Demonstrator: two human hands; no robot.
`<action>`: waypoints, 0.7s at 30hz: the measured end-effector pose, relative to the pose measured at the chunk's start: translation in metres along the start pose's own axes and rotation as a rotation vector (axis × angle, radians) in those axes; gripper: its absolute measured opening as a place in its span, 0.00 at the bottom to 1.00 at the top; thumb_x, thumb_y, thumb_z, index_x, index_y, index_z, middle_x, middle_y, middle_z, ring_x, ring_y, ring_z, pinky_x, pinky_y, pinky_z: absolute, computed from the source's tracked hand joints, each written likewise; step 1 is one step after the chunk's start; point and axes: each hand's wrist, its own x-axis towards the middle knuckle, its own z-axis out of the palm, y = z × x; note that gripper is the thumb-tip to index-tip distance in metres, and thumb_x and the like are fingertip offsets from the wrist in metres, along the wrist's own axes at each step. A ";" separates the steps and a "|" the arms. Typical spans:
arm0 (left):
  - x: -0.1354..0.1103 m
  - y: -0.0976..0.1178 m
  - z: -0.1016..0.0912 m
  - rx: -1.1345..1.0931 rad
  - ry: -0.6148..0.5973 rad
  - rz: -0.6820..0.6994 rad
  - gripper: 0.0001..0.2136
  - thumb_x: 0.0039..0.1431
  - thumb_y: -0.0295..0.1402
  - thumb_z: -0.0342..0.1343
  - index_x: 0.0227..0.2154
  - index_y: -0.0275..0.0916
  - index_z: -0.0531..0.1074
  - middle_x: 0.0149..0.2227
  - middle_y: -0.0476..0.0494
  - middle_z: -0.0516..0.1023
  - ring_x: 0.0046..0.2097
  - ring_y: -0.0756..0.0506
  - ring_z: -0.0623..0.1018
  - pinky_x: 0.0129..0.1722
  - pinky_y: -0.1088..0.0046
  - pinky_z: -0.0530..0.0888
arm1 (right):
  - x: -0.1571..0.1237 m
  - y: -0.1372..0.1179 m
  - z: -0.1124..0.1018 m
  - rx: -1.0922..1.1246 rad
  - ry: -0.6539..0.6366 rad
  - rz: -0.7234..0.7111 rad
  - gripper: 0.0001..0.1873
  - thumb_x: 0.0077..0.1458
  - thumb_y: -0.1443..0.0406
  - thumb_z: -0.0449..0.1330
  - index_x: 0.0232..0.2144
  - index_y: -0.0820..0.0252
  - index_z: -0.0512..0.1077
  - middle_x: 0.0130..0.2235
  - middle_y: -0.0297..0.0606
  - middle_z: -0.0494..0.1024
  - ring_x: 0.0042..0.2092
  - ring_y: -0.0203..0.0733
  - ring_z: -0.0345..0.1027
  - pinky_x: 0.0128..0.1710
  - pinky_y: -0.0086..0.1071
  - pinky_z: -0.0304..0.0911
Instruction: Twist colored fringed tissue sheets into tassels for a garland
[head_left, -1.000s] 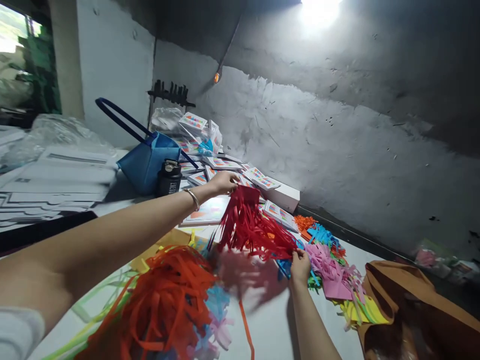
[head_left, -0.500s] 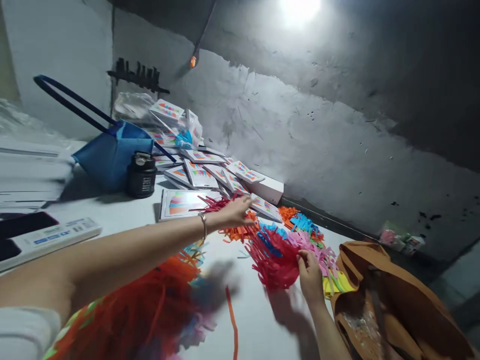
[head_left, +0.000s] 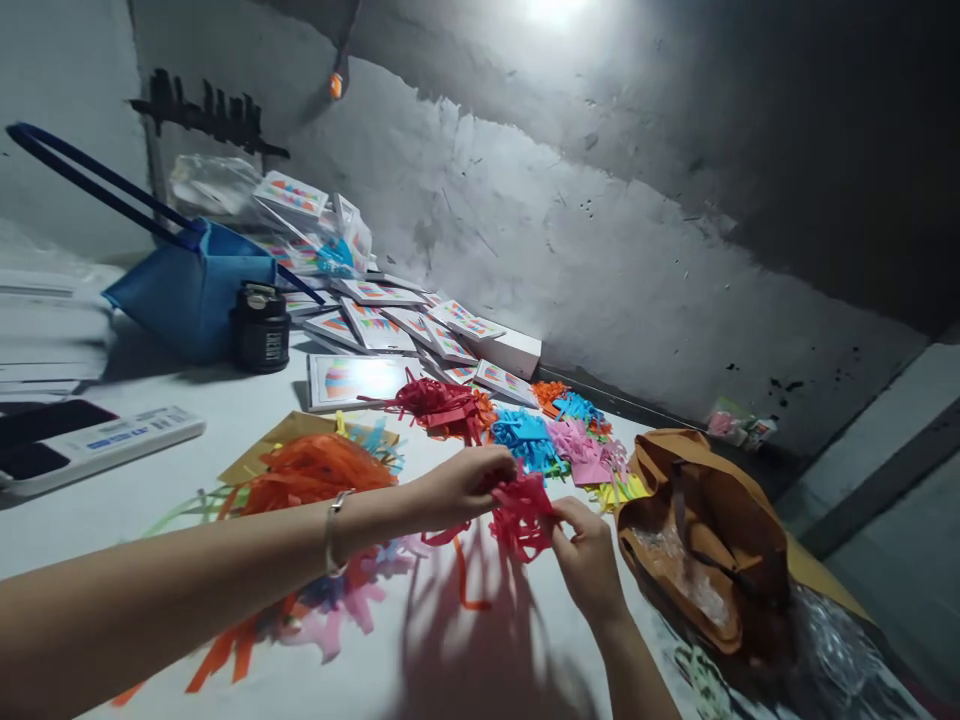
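Note:
A pinkish-red tissue paper tassel [head_left: 521, 520] hangs between both hands above the white table, its cut strips dangling. My left hand [head_left: 480, 480], with a silver bangle at the wrist, is closed on its left upper side. My right hand [head_left: 589, 555] pinches its right edge between thumb and fingers. Behind the hands lie bunches of dark red fringe [head_left: 442, 400], blue fringe [head_left: 529, 435] and pink fringe [head_left: 585, 450]. Under my left forearm spreads a pile of orange fringe [head_left: 315, 470], partly hidden by the arm. A loose orange strip [head_left: 465, 580] lies below the tassel.
A brown bag [head_left: 697, 520] stands at the right. At the back are many printed boxes [head_left: 375, 325] in a heap. On the left are a blue bag [head_left: 199, 290], a black flask [head_left: 260, 328], and a phone [head_left: 56, 430] on a white box [head_left: 150, 440].
My left hand has come back from reaching over the dark red fringe and now grips the tassel beside my right hand. The tassel is drawn nearer and bunched. The view has shifted to the right.

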 end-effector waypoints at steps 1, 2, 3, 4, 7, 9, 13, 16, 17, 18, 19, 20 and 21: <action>-0.010 0.005 -0.005 -0.020 -0.007 -0.020 0.05 0.60 0.33 0.53 0.32 0.38 0.68 0.31 0.48 0.72 0.32 0.48 0.69 0.32 0.75 0.68 | -0.004 -0.003 -0.007 -0.040 0.045 -0.017 0.10 0.60 0.68 0.56 0.30 0.56 0.77 0.31 0.34 0.79 0.34 0.41 0.73 0.34 0.32 0.67; -0.019 0.010 -0.011 -0.037 -0.014 -0.041 0.05 0.60 0.34 0.53 0.32 0.38 0.68 0.32 0.47 0.72 0.32 0.48 0.70 0.33 0.74 0.69 | -0.007 -0.005 -0.014 -0.083 0.105 -0.033 0.10 0.60 0.68 0.56 0.32 0.56 0.77 0.33 0.35 0.79 0.37 0.43 0.72 0.38 0.35 0.66; -0.027 0.015 -0.018 -0.052 -0.020 -0.065 0.05 0.60 0.34 0.53 0.32 0.38 0.68 0.33 0.47 0.73 0.34 0.48 0.71 0.35 0.74 0.70 | -0.010 -0.008 -0.022 -0.124 0.168 -0.051 0.09 0.60 0.67 0.56 0.33 0.56 0.77 0.34 0.37 0.79 0.39 0.45 0.71 0.43 0.39 0.65; -0.034 0.018 -0.025 -0.066 -0.024 -0.090 0.06 0.60 0.35 0.54 0.34 0.37 0.69 0.35 0.46 0.74 0.35 0.47 0.72 0.38 0.73 0.72 | -0.011 -0.012 -0.030 -0.160 0.226 -0.070 0.08 0.60 0.66 0.57 0.34 0.57 0.77 0.36 0.39 0.79 0.41 0.47 0.70 0.47 0.42 0.63; -0.043 0.022 -0.045 -0.100 -0.011 -0.178 0.10 0.60 0.37 0.54 0.42 0.37 0.70 0.42 0.42 0.75 0.42 0.44 0.76 0.43 0.69 0.74 | -0.013 -0.022 -0.055 -0.218 0.315 -0.120 0.07 0.60 0.62 0.59 0.35 0.57 0.76 0.36 0.39 0.79 0.42 0.47 0.70 0.52 0.44 0.60; -0.040 0.021 -0.051 -0.116 -0.002 -0.232 0.14 0.61 0.40 0.54 0.46 0.38 0.70 0.46 0.41 0.75 0.43 0.43 0.76 0.43 0.68 0.75 | -0.012 -0.028 -0.070 -0.221 0.316 -0.123 0.06 0.61 0.62 0.58 0.37 0.56 0.75 0.38 0.37 0.79 0.41 0.45 0.72 0.47 0.38 0.64; -0.029 0.025 -0.038 -0.147 -0.031 -0.283 0.22 0.58 0.49 0.58 0.48 0.38 0.70 0.50 0.36 0.75 0.48 0.39 0.77 0.44 0.64 0.75 | -0.019 -0.035 -0.090 -0.253 0.297 -0.113 0.06 0.63 0.62 0.57 0.40 0.56 0.72 0.36 0.35 0.80 0.34 0.40 0.74 0.34 0.30 0.66; -0.019 0.045 -0.016 -0.206 -0.039 -0.261 0.29 0.58 0.56 0.57 0.53 0.38 0.69 0.56 0.34 0.73 0.57 0.35 0.72 0.55 0.59 0.70 | -0.029 -0.040 -0.092 -0.377 0.171 -0.193 0.03 0.61 0.67 0.57 0.37 0.57 0.71 0.30 0.33 0.77 0.29 0.39 0.71 0.29 0.30 0.64; -0.014 0.054 -0.009 -0.235 -0.050 -0.252 0.31 0.58 0.58 0.56 0.55 0.39 0.69 0.58 0.35 0.72 0.58 0.35 0.71 0.58 0.59 0.68 | -0.032 -0.043 -0.091 -0.407 0.119 -0.225 0.04 0.60 0.68 0.56 0.36 0.57 0.71 0.30 0.33 0.76 0.30 0.40 0.71 0.29 0.30 0.64; -0.009 0.061 -0.002 -0.268 -0.065 -0.252 0.32 0.58 0.60 0.54 0.55 0.40 0.69 0.59 0.36 0.73 0.59 0.36 0.70 0.60 0.59 0.66 | -0.035 -0.047 -0.089 -0.420 0.073 -0.252 0.05 0.59 0.70 0.56 0.36 0.57 0.71 0.30 0.33 0.77 0.31 0.40 0.71 0.31 0.30 0.65; -0.003 0.068 0.005 -0.304 -0.087 -0.264 0.33 0.59 0.62 0.51 0.55 0.41 0.70 0.58 0.37 0.73 0.60 0.36 0.70 0.60 0.60 0.65 | -0.037 -0.052 -0.088 -0.419 0.041 -0.281 0.07 0.60 0.71 0.55 0.37 0.57 0.71 0.31 0.34 0.78 0.33 0.41 0.72 0.33 0.31 0.66; 0.003 0.072 0.012 -0.341 -0.110 -0.292 0.34 0.60 0.64 0.48 0.54 0.40 0.72 0.58 0.38 0.74 0.59 0.35 0.70 0.60 0.60 0.65 | -0.039 -0.057 -0.088 -0.422 0.013 -0.324 0.07 0.61 0.72 0.55 0.38 0.57 0.71 0.33 0.34 0.78 0.35 0.41 0.73 0.36 0.32 0.67; 0.009 0.074 0.018 -0.380 -0.140 -0.333 0.35 0.60 0.65 0.45 0.52 0.40 0.73 0.56 0.38 0.76 0.59 0.35 0.71 0.59 0.59 0.65 | -0.041 -0.062 -0.089 -0.427 -0.009 -0.378 0.08 0.62 0.73 0.54 0.40 0.57 0.71 0.34 0.35 0.79 0.36 0.40 0.73 0.40 0.33 0.67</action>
